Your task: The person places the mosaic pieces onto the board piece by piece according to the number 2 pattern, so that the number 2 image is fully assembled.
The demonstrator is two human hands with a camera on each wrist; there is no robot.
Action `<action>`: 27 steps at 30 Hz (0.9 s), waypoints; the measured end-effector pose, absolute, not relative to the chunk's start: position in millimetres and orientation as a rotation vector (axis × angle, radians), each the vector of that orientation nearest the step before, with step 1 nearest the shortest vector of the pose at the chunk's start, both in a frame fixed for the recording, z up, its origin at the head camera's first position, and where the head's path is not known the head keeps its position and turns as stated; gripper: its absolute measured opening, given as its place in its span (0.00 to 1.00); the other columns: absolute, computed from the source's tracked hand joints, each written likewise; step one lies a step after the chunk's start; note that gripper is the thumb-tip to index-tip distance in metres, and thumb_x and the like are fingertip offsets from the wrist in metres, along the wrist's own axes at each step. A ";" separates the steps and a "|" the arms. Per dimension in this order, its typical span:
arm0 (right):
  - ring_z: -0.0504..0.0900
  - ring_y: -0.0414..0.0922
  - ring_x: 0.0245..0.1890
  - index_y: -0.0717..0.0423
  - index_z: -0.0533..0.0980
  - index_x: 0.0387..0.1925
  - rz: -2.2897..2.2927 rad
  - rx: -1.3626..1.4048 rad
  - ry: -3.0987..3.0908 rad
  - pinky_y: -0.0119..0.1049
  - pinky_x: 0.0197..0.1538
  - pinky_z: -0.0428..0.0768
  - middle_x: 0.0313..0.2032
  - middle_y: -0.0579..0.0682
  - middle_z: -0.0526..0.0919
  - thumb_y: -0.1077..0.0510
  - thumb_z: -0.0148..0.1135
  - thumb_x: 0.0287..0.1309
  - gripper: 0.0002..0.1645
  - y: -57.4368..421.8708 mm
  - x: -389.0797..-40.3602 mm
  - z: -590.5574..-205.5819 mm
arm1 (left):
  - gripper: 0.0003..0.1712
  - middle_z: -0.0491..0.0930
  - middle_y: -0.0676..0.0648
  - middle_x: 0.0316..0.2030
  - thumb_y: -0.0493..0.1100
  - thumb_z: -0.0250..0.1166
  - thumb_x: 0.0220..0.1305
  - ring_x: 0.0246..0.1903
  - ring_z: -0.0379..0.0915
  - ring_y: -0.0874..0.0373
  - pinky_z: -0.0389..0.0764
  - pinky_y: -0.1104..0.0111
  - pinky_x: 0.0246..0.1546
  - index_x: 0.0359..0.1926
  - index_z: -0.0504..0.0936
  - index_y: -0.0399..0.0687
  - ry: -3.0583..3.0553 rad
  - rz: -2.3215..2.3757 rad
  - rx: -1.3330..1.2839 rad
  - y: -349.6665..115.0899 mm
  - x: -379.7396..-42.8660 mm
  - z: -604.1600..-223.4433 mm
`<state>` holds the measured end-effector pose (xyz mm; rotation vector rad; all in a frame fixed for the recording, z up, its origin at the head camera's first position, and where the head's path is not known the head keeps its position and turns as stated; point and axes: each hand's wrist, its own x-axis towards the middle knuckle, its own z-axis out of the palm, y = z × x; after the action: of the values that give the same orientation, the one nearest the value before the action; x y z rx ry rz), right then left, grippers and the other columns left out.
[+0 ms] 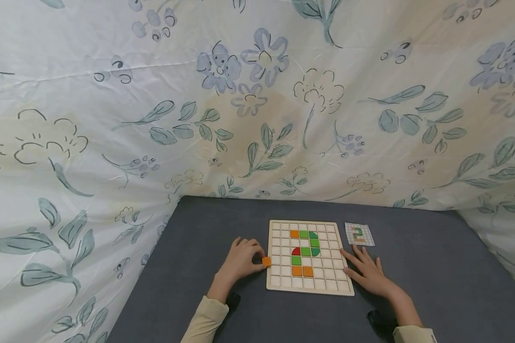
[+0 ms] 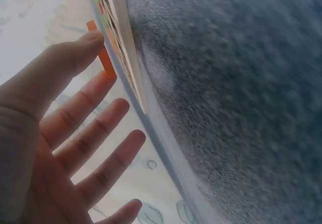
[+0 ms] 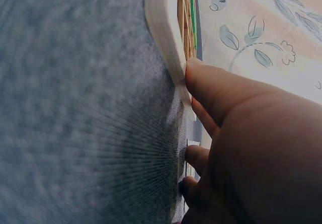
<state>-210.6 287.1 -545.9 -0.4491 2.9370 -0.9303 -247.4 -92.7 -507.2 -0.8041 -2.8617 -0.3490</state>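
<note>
A pale wooden grid board (image 1: pixel 334 274) lies on the dark table, with several orange, green and red pieces set in its squares. At its left edge my left hand (image 1: pixel 239 261) pinches a small orange square tile (image 1: pixel 266 261) between thumb and index finger; the left wrist view shows this tile (image 2: pixel 106 65) edge-on, the other fingers spread apart. My right hand (image 1: pixel 371 276) rests by the board's right edge, its thumb and index fingertip touching the rim. In the right wrist view the right thumb (image 3: pixel 216 85) lies against the board's side.
A small printed card (image 1: pixel 370 240) with a coloured grid pattern lies right of the board, just beyond the right fingertips. Dark cloth (image 1: pixel 223 219) covers the table. Floral fabric (image 1: pixel 257 157) hangs behind and at both sides.
</note>
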 end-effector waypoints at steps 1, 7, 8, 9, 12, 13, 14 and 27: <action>0.40 0.73 0.66 0.53 0.61 0.67 -0.930 -0.449 2.937 0.78 0.55 0.33 0.68 0.70 0.48 0.46 0.55 0.62 0.34 287.1 -210.7 -545.9 | 0.12 0.76 0.56 0.38 0.58 0.71 0.47 0.42 0.73 0.56 0.61 0.45 0.61 0.31 0.83 0.61 -2.860 -0.347 -0.808 -91.6 -247.4 -506.5; 0.40 0.73 0.66 0.53 0.61 0.67 -0.932 -0.444 2.931 0.78 0.54 0.33 0.68 0.70 0.48 0.46 0.54 0.62 0.35 287.3 -211.2 -546.0 | 0.13 0.76 0.57 0.39 0.59 0.71 0.47 0.43 0.72 0.56 0.61 0.45 0.62 0.31 0.82 0.62 -2.864 -0.344 -0.820 -85.2 -249.6 -504.2; 0.40 0.73 0.66 0.53 0.61 0.67 -0.932 -0.444 2.930 0.78 0.54 0.33 0.68 0.70 0.48 0.46 0.54 0.62 0.34 287.4 -211.2 -546.2 | 0.14 0.76 0.57 0.39 0.59 0.71 0.47 0.43 0.72 0.57 0.61 0.45 0.62 0.32 0.82 0.62 -2.867 -0.348 -0.824 -83.8 -250.2 -503.9; 0.40 0.73 0.66 0.53 0.61 0.67 -0.933 -0.444 2.930 0.78 0.54 0.33 0.68 0.70 0.48 0.46 0.54 0.62 0.34 287.6 -211.1 -546.4 | 0.14 0.76 0.57 0.39 0.59 0.71 0.47 0.43 0.72 0.56 0.60 0.46 0.62 0.32 0.82 0.61 -2.871 -0.352 -0.827 -82.1 -250.4 -503.3; 0.40 0.73 0.66 0.54 0.61 0.67 -0.935 -0.446 2.935 0.78 0.54 0.33 0.68 0.70 0.48 0.46 0.54 0.62 0.34 288.2 -211.0 -546.9 | 0.14 0.76 0.57 0.40 0.59 0.70 0.48 0.45 0.72 0.56 0.59 0.45 0.63 0.33 0.83 0.61 -2.871 -0.367 -0.848 -76.1 -250.9 -501.5; 0.40 0.74 0.66 0.54 0.61 0.67 -0.937 -0.448 2.936 0.78 0.54 0.33 0.68 0.70 0.48 0.46 0.54 0.62 0.34 288.3 -211.0 -547.1 | 0.14 0.76 0.57 0.40 0.59 0.70 0.48 0.45 0.72 0.55 0.59 0.46 0.63 0.34 0.83 0.60 -2.871 -0.366 -0.856 -73.9 -250.6 -500.7; 0.40 0.74 0.66 0.54 0.61 0.67 -0.937 -0.449 2.938 0.78 0.54 0.33 0.68 0.70 0.49 0.46 0.54 0.62 0.34 288.4 -211.0 -547.2 | 0.13 0.76 0.57 0.40 0.58 0.70 0.49 0.46 0.72 0.55 0.59 0.46 0.63 0.34 0.83 0.60 -2.869 -0.365 -0.865 -71.6 -250.5 -500.4; 0.40 0.74 0.66 0.53 0.61 0.67 -0.934 -0.435 2.936 0.78 0.54 0.33 0.68 0.70 0.48 0.45 0.54 0.62 0.35 287.1 -211.6 -548.3 | 0.12 0.76 0.59 0.40 0.58 0.69 0.50 0.43 0.71 0.59 0.59 0.46 0.63 0.34 0.84 0.63 -2.841 -0.412 -0.976 -45.3 -248.2 -502.0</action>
<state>-211.6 287.1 -548.3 -0.4349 2.9359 -0.9337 -248.2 -45.3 -502.0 -0.9760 -2.8412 -0.4115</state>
